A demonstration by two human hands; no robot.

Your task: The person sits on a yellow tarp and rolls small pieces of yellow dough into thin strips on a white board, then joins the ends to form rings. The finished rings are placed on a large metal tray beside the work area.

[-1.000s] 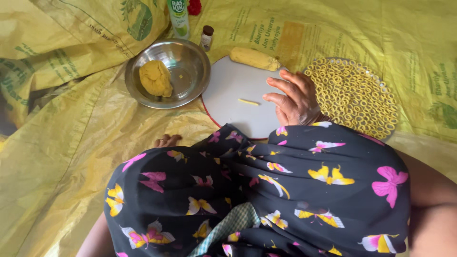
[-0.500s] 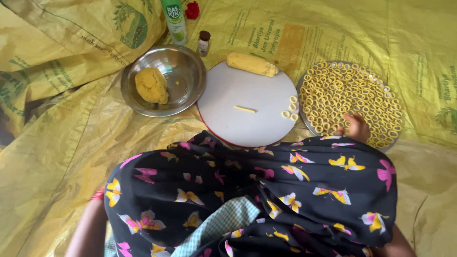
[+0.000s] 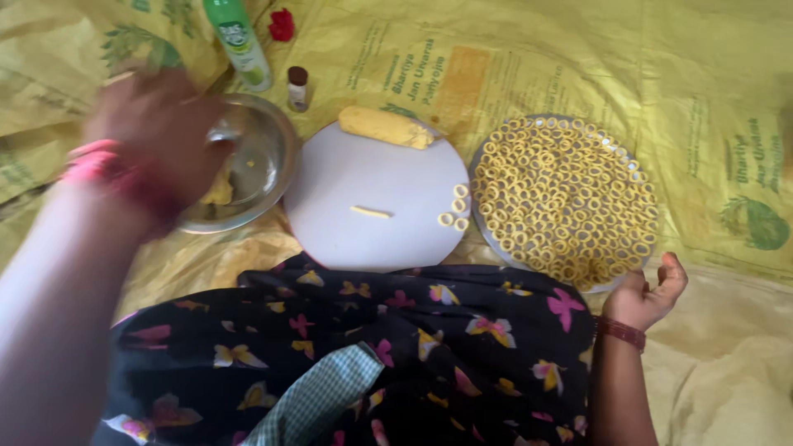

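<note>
Yellow printed plastic sheeting covers the ground; on it, left to right, sit a round steel bowl [image 3: 264, 157] of yellow dough [image 3: 219, 192], a round white board [image 3: 376, 198] with a dough log [image 3: 387, 127] at its far edge, and a round tray [image 3: 487, 165] of small dough rings [image 3: 570, 198]. Left hand [image 3: 161, 132], blurred, reaches into the bowl at the dough, grip unreadable; right hand [image 3: 644, 293] rests open, empty, beside the tray's near edge. Dough likely soft, light, slightly sticky: best pinched off from the lump's edge.

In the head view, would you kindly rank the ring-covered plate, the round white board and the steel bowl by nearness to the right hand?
1. Round plate of yellow dough rings, just above the right hand.
2. Round white board, centre.
3. Steel bowl, far left, under the left hand.
</note>
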